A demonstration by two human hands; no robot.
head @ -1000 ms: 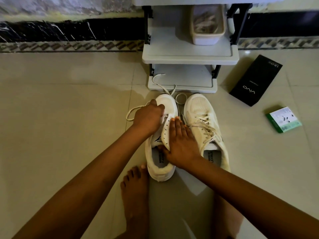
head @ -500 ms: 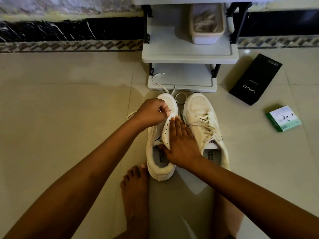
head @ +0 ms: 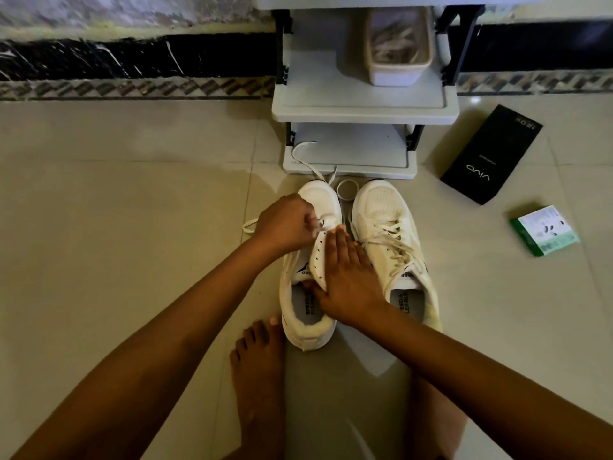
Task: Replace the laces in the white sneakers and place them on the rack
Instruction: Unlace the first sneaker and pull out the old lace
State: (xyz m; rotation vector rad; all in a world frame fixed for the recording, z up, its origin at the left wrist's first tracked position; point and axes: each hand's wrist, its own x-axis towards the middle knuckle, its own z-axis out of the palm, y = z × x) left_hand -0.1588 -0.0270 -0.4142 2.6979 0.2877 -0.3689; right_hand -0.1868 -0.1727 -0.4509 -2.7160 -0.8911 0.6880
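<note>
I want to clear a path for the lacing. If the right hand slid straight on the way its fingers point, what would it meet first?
Most likely the left hand, which pinches the lace just beyond the right hand on the left sneaker; depth is unclear.

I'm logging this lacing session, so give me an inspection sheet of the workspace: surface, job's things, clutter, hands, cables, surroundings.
Surface: glossy beige tiled floor.
Job's things: left sneaker nearly unlaced, eyelets bare; its lace trails from the toe onto the rack's bottom shelf. Right sneaker laced. Both stand before the rack.
Clutter: black box, green-and-white box, small ring between the toes.
Hands: left hand pinches the lace at the lowest eyelets; right hand lies flat on the left sneaker's flap.
Cables: nothing seen.
Surroundings: tub on the rack shelf, dark marble skirting, bare foot.
</note>
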